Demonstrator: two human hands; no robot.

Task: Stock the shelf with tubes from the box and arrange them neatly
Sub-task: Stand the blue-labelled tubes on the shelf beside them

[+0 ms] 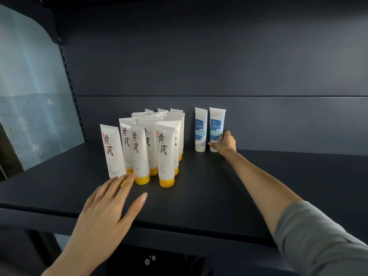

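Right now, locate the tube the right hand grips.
Head view, right of centre: the blue-label tube stands by the shelf's back wall, just right of its twin.

The right arm wears a plain grey sleeve (318, 240) of soft, matte cloth that lies in loose folds and ends at about the elbow, so the right forearm (258, 180) and the right hand (226, 143) beyond it are bare. The left hand (103, 212) and the left forearm (65, 257) are bare all the way to the bottom edge of the view. The nails that show on the left hand, clearest on the thumb (142, 199), are short and rounded, with a natural, faintly glossy finish.
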